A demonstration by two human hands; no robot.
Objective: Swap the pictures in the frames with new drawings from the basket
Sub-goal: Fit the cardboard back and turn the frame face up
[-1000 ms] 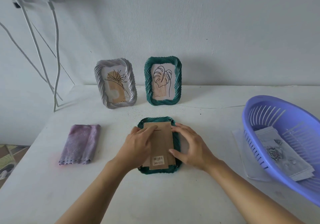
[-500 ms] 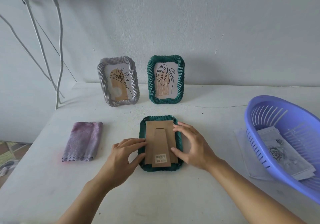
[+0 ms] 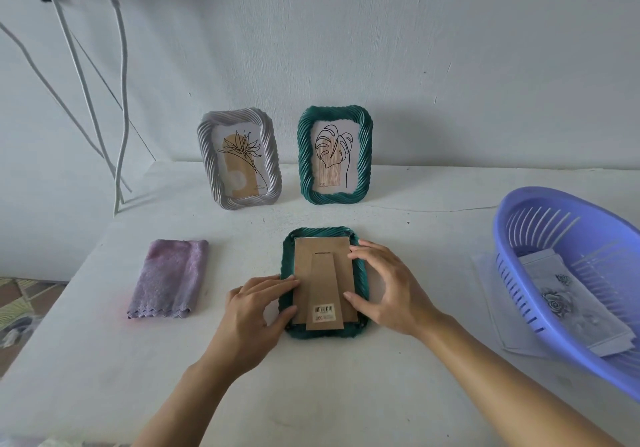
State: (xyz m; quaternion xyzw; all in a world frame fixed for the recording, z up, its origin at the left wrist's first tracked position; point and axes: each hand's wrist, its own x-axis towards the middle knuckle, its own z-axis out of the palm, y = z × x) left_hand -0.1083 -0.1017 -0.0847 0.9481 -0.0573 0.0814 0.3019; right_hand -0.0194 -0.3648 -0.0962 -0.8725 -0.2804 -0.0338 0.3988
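A dark green twisted-rim frame point(image 3: 325, 333) lies face down in the middle of the table, its brown cardboard back point(image 3: 323, 273) with folded stand facing up. My left hand point(image 3: 256, 311) rests at the frame's left edge, fingertips on the backing's left side. My right hand point(image 3: 388, 290) arches over the right edge, thumb and fingertips touching the backing. Two frames stand against the wall: a grey frame point(image 3: 239, 164) with a flower print and a green frame point(image 3: 335, 155) with a leaf print. A purple basket point(image 3: 540, 211) at the right holds grey rose drawings point(image 3: 568, 304).
A folded pink cloth point(image 3: 169, 278) lies left of the frame. White cables point(image 3: 117, 100) hang down the wall at the far left. A sheet of paper point(image 3: 485, 270) lies under the basket. The table's left edge drops to a patterned floor.
My left hand slid off the top of the backing down to its left edge. My right hand stayed on the right side. The view shifted slightly.
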